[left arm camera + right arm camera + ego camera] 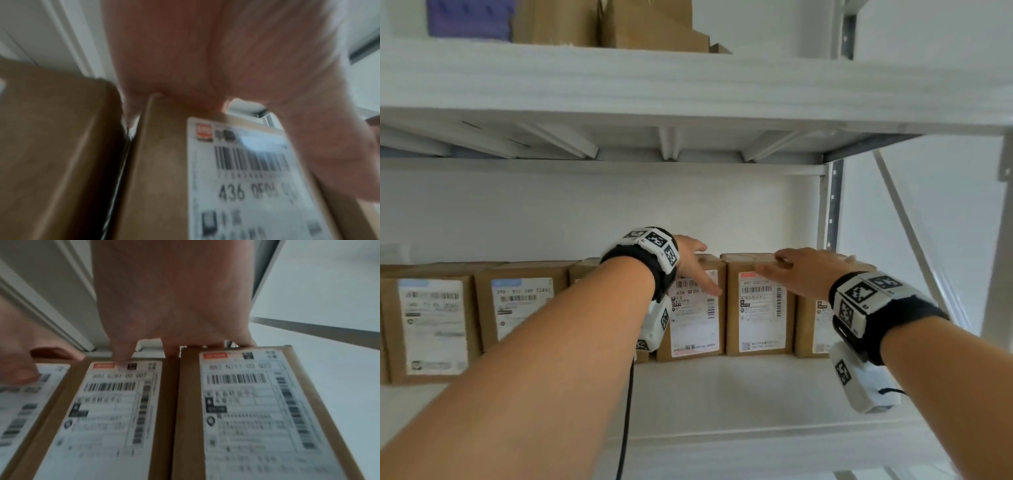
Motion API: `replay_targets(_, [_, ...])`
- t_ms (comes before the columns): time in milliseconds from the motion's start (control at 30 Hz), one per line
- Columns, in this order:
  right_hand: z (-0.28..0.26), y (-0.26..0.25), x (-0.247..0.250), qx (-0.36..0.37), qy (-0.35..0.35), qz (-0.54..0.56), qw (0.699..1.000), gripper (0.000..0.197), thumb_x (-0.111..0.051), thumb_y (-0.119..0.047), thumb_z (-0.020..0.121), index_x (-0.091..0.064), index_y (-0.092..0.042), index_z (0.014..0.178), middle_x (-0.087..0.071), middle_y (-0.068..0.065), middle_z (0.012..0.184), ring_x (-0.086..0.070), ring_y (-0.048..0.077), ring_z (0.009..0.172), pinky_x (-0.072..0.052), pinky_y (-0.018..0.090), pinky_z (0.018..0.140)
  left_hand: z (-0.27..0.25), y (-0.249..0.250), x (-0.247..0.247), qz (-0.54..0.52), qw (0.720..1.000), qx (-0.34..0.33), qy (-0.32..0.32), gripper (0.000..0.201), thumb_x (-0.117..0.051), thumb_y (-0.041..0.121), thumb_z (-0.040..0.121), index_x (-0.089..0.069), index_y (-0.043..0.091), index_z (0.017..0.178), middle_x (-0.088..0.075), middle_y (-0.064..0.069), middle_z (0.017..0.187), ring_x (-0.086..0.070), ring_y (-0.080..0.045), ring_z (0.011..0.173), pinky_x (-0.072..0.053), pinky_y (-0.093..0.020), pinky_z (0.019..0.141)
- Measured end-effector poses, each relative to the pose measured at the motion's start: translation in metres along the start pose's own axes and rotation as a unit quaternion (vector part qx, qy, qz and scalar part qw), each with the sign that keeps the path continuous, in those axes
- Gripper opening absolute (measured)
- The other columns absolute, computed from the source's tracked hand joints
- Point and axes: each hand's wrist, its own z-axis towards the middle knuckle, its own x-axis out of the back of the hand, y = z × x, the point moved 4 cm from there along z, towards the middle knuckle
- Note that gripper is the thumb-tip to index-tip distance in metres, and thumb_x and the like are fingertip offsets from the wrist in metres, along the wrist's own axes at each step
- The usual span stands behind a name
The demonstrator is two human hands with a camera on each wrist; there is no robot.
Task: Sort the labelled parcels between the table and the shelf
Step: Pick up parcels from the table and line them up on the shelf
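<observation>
Standing upright, brown parcels (731, 308) bear white labels (760, 315).

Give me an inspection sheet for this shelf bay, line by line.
Surface: white shelf board, parcels standing along its back.
Job's things: parcel 436, middle parcel, end parcel, upright, side by side; left parcels too.
Clutter: brown cartons and purple item on upper shelf.
Hands: left hand grips parcel 436's top edge, thumb on its label; right hand lies flat across middle and end parcels' tops.
Cables: black cable hangs below the left wrist.
Surroundings: white wall, grey upright.
</observation>
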Motion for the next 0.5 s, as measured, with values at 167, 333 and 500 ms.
replay_targets(167, [0.005,0.003,-0.009,0.022,-0.013,-0.031,0.999,0.074,-0.022,-0.091,0.076,-0.052,-0.041,0.121,-0.061,-0.009,0.11,-0.056,0.027,0.116,-0.03,0.064,0.108,0.0,-0.007,-0.001,-0.026,0.999,-0.008,-0.025,0.096,-0.084,0.044,0.071,-0.032,0.034,0.151,-0.05,0.003,0.142,-0.062,-0.02,0.112,-0.052,-0.04,0.098])
replay_targets(333, [0.007,-0.009,-0.008,0.014,-0.021,-0.008,1.0,0.081,-0.023,-0.091,0.075,-0.052,-0.036,0.127,-0.063,-0.007,0.114,-0.055,0.028,0.12,-0.03,0.064,0.109,-0.006,-0.008,-0.002,-0.024,1.0,-0.009,-0.013,0.103,-0.084,0.046,0.071,-0.024,0.034,0.154,-0.044,0.003,0.15,-0.054,-0.021,0.124,-0.047,-0.041,0.105])
replay_targets(500, [-0.003,-0.058,0.007,0.079,0.064,0.041,0.994,0.074,-0.033,-0.075,0.09,-0.035,-0.031,0.149,-0.038,-0.003,0.156,-0.028,0.019,0.146,-0.013,0.056,0.12,-0.035,-0.033,0.019,-0.051,0.998,0.019,0.019,0.099,-0.08,0.044,0.075,-0.022,0.036,0.155,-0.023,0.002,0.161,-0.027,-0.024,0.146,-0.032,-0.042,0.114])
